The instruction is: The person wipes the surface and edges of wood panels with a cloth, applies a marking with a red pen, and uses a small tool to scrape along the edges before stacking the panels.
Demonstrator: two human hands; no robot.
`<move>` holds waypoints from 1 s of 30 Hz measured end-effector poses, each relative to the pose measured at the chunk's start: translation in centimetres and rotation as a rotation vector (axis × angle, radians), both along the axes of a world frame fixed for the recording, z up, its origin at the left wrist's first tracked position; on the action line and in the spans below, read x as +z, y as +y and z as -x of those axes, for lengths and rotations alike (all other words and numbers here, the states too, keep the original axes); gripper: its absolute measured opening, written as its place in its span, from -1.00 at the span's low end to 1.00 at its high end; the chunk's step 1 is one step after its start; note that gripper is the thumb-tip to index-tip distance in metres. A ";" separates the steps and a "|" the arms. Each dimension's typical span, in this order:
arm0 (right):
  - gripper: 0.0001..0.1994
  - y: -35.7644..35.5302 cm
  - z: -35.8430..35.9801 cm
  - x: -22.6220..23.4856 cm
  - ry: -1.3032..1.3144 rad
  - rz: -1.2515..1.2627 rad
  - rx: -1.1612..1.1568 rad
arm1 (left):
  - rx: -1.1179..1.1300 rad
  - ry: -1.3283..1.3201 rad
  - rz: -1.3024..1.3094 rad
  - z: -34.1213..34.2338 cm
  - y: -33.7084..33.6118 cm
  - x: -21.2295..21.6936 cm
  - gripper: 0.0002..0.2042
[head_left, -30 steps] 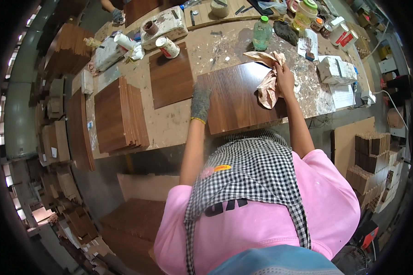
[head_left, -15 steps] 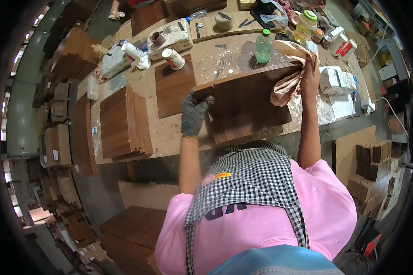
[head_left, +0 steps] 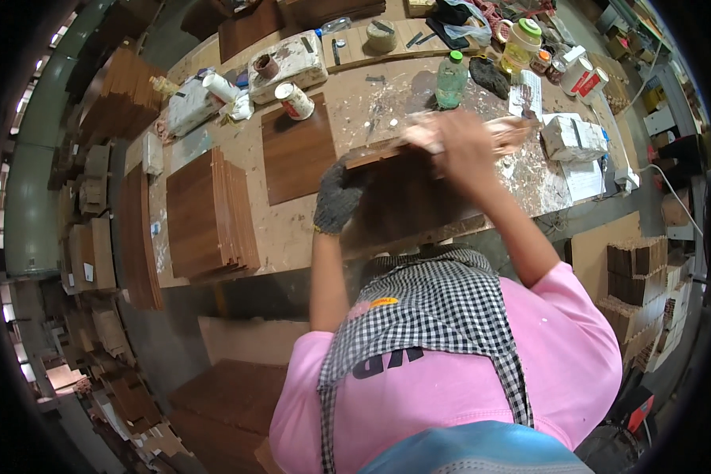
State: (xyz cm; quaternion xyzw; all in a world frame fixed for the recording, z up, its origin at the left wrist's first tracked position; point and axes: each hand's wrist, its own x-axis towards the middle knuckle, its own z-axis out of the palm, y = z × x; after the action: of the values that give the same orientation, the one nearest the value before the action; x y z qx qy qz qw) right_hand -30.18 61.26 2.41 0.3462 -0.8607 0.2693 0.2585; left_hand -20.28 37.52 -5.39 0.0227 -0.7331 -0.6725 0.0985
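A dark brown wood panel (head_left: 407, 201) is held up on edge at the near side of the workbench. My left hand (head_left: 338, 197), in a dark grey knit glove, grips the panel's left end. My bare right hand (head_left: 468, 150), smeared by motion, holds a crumpled beige cloth (head_left: 425, 133) against the panel's upper edge. Behind them stands a clear green-capped bottle (head_left: 451, 83). Flat on the bench left of my glove lies another brown panel (head_left: 299, 150), with a white can (head_left: 294, 101) at its far end.
A leaning stack of brown panels (head_left: 201, 209) stands on the bench (head_left: 280, 241) at left. Foam blocks (head_left: 288, 65) carry small containers farther back. To the right are a white wrapped block (head_left: 574, 138), a dark glove-like bundle (head_left: 490, 77), jars and a yellow-liquid jug (head_left: 521, 47).
My right hand has swept the cloth leftward along the panel's upper edge, from its right end toward the middle. My left hand keeps its grip, and the panel has tilted slightly.
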 end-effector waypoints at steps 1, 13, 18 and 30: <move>-0.75 -2.6 -1.3 -0.3 -0.034 -0.011 0.030 | -0.055 0.046 0.065 0.3 -0.4 -1.2 -0.65; -0.73 -6.6 -3.7 0.3 -0.007 -0.115 0.120 | -0.099 -0.288 0.923 2.0 -0.2 1.3 -0.59; -0.76 8.1 2.8 -2.5 -0.023 -0.066 -0.438 | -0.028 -0.050 0.363 0.8 0.9 1.8 -0.73; -0.50 17.4 0.9 -15.8 -0.888 1.949 0.055 | -0.182 0.288 0.750 -7.1 3.7 3.4 -0.63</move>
State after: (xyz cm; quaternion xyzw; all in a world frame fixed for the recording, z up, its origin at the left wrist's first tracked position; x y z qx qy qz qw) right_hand -31.11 78.66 -13.40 -0.1192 -0.2837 0.9480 0.0811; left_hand -13.21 41.21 -1.96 -0.1741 -0.9052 -0.3608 0.1418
